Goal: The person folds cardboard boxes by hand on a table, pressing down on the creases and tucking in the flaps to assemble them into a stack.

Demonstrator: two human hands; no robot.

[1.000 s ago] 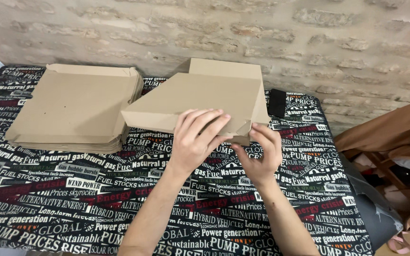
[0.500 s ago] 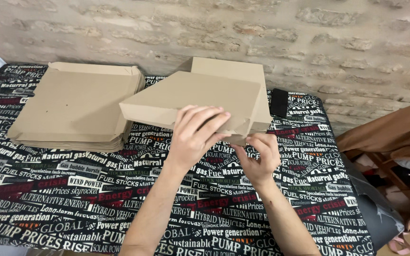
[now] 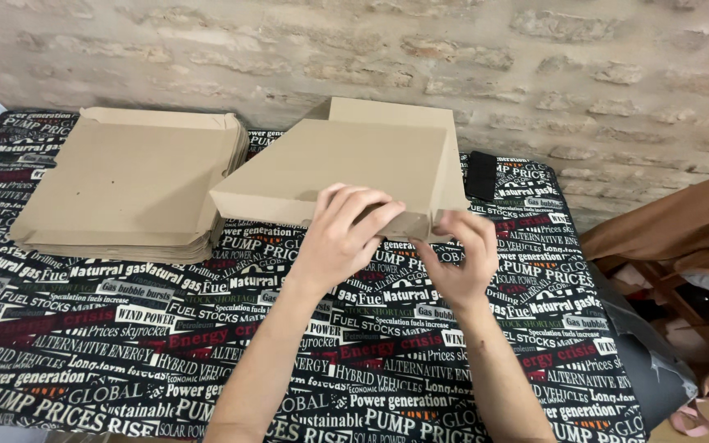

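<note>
While both hands work at its near edge, a flat brown cardboard box blank (image 3: pixel 346 164), partly folded, lies on the table (image 3: pixel 125 328), which is covered by a black cloth printed with white and red lettering. The left hand (image 3: pixel 342 234) lies palm down on the blank's front flap, fingers spread and curled over the edge. The right hand (image 3: pixel 457 262) pinches the same flap just to the right of the left hand, thumb and fingers closed on the cardboard's corner fold. The two hands sit close together but do not touch.

Left of the blank, touching its edge, rests a stack of flat brown cardboard sheets (image 3: pixel 125 184) with raised rims. Right of the blank, near its far corner, lies a small black rectangular object (image 3: pixel 480 175) on the cloth. Behind the blank rises a pale brick wall (image 3: pixel 354 49). Well to the right of the blank, past the table's edge, stands a brown wooden chair (image 3: pixel 674 238).
</note>
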